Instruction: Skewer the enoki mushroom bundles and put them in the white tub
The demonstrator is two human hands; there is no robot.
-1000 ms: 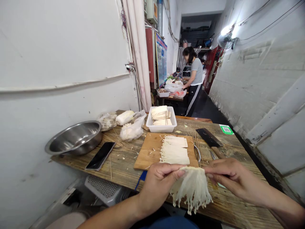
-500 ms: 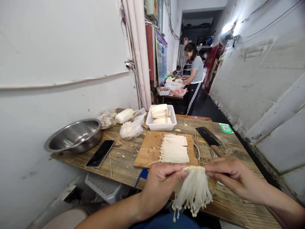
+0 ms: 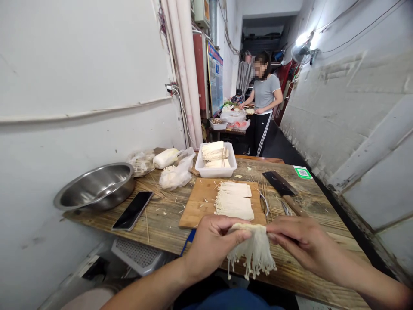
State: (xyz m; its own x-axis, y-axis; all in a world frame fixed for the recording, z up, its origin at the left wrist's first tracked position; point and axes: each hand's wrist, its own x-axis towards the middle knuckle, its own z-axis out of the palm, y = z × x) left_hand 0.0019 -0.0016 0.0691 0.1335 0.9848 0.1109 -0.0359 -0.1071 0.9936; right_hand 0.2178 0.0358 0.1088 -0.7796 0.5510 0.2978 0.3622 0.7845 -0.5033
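A bunch of enoki mushrooms [image 3: 254, 252] hangs with its cut base upward and its small caps downward, in front of the table edge. My left hand [image 3: 214, 243] pinches the base at its left end, thumb toward me. At the other end, the fingers of my right hand [image 3: 298, 241] close on the base's right corner. Just beyond them lies a wooden cutting board [image 3: 196, 200] bearing flat bundles of enoki [image 3: 234, 200], their caps pointing left.
A white plastic tub [image 3: 216, 172] holds skewered enoki. A cleaver [image 3: 280, 183], skewers and scissors lie right of the board. Leftward are bagged mushrooms [image 3: 176, 174], a phone [image 3: 133, 211] and a steel basin [image 3: 97, 189]. A person [image 3: 266, 94] stands at a farther table.
Both hands and the enoki bunch have shifted slightly left and up in view; the bunch hangs shorter. The person in the back has turned and straightened, hands now apart.
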